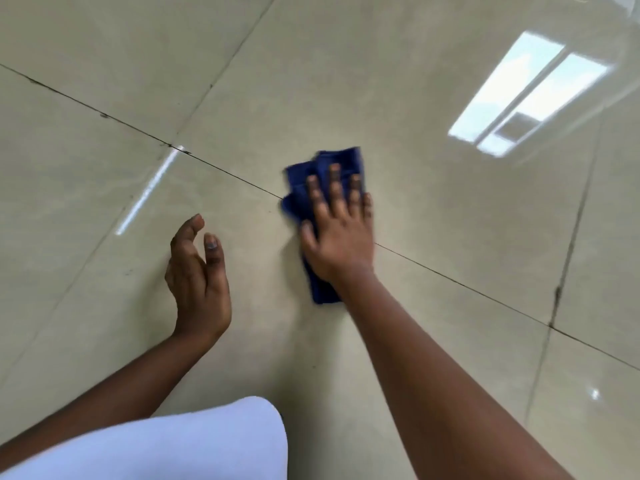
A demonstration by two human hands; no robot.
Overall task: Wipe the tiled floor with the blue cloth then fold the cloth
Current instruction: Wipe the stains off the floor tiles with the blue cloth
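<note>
Blue cloth [323, 174] bunched, soft folds, on glossy beige tiled floor [450, 220]. Right hand [337, 233] flat on it, fingers straight. Left hand [197, 271] loose, empty.

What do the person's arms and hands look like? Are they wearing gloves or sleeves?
No gloves and no sleeves. The left hand and the right hand are bare, and both forearms are bare as far as the picture shows. No rings, watch or bracelets show. The fingers have short nails.

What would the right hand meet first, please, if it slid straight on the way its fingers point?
Only bare tiled floor, it seems. The right hand presses the blue cloth flat, fingers pointing up the picture; nothing lies ahead there, as far as the view shows.
</note>
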